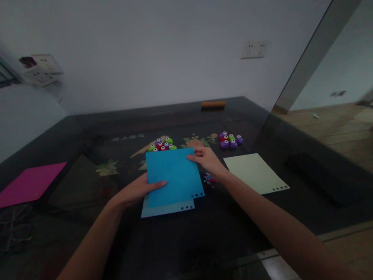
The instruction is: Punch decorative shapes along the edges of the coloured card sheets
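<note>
A bright blue sheet of paper [172, 171] is held up between my two hands. My left hand [146, 188] pinches its left edge, thumb on the front and fingers behind. My right hand [204, 156] grips the upper right corner, thumb in front. Small shapes are punched along the sheet's lower right corner. Partly hidden below it is a paler blue sheet [166, 210], with similar cut-outs in its corner. Small coloured paper cut-outs [209, 179] lie beside my right forearm. A cream sheet [254, 173] rests to the right, also punched along its lower right corner.
Several small craft punches [162, 145] in purple, green and red stand behind the blue sheet; another cluster of punches [229, 140] sits to the right. A magenta sheet [30, 184] lies far left. A brown cylinder [213, 105] rests near the back edge of the dark table [182, 245].
</note>
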`<state>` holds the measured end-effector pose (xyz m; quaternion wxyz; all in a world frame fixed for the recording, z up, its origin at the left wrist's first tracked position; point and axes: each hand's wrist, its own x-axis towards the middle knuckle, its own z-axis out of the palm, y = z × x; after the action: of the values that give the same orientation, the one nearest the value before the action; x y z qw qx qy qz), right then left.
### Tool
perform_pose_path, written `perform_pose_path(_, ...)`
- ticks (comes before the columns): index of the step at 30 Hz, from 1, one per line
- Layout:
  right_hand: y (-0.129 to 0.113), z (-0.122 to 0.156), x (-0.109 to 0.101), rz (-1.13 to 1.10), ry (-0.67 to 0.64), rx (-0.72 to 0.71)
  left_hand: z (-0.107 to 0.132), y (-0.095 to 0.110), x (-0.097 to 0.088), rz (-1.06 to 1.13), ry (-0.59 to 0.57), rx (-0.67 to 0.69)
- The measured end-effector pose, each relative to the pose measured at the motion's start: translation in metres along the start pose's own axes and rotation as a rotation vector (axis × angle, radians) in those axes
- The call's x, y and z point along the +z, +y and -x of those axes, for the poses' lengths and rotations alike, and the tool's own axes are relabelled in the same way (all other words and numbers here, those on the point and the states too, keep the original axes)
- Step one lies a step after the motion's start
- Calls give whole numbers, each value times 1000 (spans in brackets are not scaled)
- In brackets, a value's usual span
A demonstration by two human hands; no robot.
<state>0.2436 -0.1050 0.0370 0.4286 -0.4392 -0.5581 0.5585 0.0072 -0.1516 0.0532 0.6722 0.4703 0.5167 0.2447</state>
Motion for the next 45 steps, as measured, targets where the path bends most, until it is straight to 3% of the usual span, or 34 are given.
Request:
perform_pose_path(8,8,-8,-7,4,-7,-75,-6,-4,-3,8,101,54)
perform_pose_path(16,-11,4,-4,104,-73,-32,-11,-5,-2,-46,244,226)
perform_pose_path(21,-20,21,-13,200,-147,-6,-9,-3,6,-71,316,322)
perform_pose_path(32,-20,42,-32,282,-55,-28,-6,-8,19,-220,205,277)
perform_pose_path(39,-13,39,-39,319,-29,-39,-9,-9,26,-239,53,181)
perform_pose_path(42,-8,34,-44,306,11,-42,-10,-7,27,-152,94,244)
perform_pose_path(45,-5,32,-44,302,39,-39,-12,-3,19,12,241,343)
